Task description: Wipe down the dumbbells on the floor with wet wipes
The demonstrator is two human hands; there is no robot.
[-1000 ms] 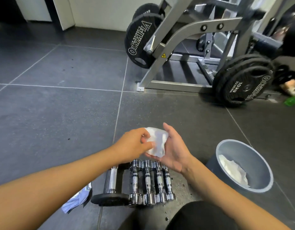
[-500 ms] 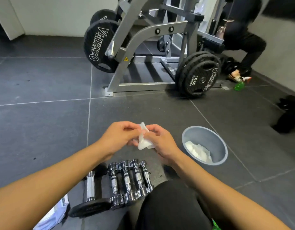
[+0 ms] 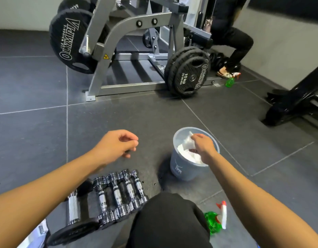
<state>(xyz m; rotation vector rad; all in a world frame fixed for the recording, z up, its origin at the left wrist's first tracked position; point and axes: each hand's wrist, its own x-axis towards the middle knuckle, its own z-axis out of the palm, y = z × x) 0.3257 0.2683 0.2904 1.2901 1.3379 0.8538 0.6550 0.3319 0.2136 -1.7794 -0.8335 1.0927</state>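
Note:
Several small chrome dumbbells (image 3: 119,194) lie side by side on the dark floor at lower centre, with a larger black-plated dumbbell (image 3: 72,210) to their left. My right hand (image 3: 203,146) is over the grey bin (image 3: 181,169) and pinches a crumpled white wipe (image 3: 188,140) above the wipes lying inside. My left hand (image 3: 119,143) hovers above the floor left of the bin, fingers loosely curled, holding nothing.
A wipe packet (image 3: 36,233) lies at the lower left. A green spray bottle (image 3: 216,219) lies by my black-clad knee (image 3: 169,219). Behind stands a grey weight machine (image 3: 136,25) with black plates (image 3: 188,72). A person in black (image 3: 231,38) squats at the back right beside another green bottle (image 3: 230,81).
Both hands held the wipe together over the dumbbells. My right hand has carried it right to the bin, and my left hand has let go. The view turned right.

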